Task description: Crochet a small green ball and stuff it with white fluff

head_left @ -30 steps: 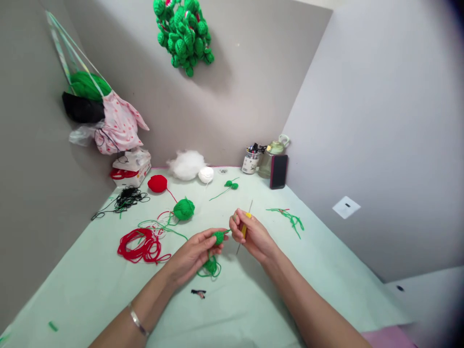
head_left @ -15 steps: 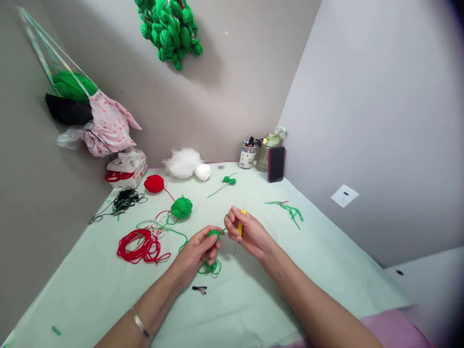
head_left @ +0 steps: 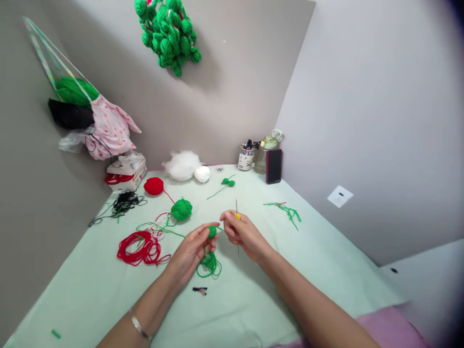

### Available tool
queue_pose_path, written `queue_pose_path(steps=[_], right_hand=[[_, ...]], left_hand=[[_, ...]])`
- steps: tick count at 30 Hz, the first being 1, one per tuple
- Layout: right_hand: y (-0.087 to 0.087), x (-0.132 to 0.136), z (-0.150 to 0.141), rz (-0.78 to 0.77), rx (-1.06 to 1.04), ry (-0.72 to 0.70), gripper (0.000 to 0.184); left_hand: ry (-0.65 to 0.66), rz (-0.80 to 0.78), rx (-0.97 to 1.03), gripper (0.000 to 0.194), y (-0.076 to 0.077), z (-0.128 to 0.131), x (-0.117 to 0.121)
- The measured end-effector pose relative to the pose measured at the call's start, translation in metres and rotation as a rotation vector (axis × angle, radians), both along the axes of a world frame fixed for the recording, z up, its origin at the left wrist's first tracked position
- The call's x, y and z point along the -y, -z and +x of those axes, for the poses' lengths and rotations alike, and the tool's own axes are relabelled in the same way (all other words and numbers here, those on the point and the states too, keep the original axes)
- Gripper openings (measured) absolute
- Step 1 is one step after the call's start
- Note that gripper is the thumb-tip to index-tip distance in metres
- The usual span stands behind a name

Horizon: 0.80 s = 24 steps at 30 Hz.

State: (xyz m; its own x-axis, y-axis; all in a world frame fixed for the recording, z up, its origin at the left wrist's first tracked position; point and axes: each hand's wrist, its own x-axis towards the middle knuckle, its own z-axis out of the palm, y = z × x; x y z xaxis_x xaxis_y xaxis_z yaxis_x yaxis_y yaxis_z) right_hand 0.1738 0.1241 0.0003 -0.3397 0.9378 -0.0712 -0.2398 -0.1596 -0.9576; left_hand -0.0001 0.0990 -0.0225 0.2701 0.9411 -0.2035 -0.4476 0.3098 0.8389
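Between the fingers of my left hand is a small green crocheted piece, closed in a pinch. A strand of green yarn runs from it to my right hand. That hand is closed around a crochet hook with a yellow grip, its thin metal shaft upright and showing above and below the fingers. Under my left hand hangs a loose tangle of green yarn, on or just above the table. Behind my left hand lies a green yarn ball.
Red cord, a red yarn ball and black yarn lie left. White stuffing and a white ball sit at the back. A phone leans by a bottle; green scraps lie right.
My right hand has turned, so the hook's shaft now points up above the fingers and less of the yellow grip shows. My left hand has shifted slightly left with the green piece.
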Motion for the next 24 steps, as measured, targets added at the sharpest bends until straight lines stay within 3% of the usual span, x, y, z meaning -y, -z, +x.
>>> queue_pose_path(steps=[4, 9, 15, 24], right_hand=[[0.004, -0.001, 0.000, 0.051, 0.122, -0.014, 0.042], [0.003, 0.003, -0.002, 0.126, 0.212, -0.143, 0.043], [-0.002, 0.005, -0.008, 0.196, 0.212, -0.221, 0.037], [0.010, -0.001, -0.008, 0.147, 0.211, -0.157, 0.046]], left_hand=[[-0.087, 0.010, -0.023, 0.038, 0.002, -0.004, -0.005], [-0.059, -0.002, -0.072, 0.057, 0.004, -0.001, -0.003], [-0.039, -0.018, -0.069, 0.065, 0.009, 0.001, 0.000], [0.003, -0.054, 0.097, 0.038, 0.004, -0.011, -0.007]])
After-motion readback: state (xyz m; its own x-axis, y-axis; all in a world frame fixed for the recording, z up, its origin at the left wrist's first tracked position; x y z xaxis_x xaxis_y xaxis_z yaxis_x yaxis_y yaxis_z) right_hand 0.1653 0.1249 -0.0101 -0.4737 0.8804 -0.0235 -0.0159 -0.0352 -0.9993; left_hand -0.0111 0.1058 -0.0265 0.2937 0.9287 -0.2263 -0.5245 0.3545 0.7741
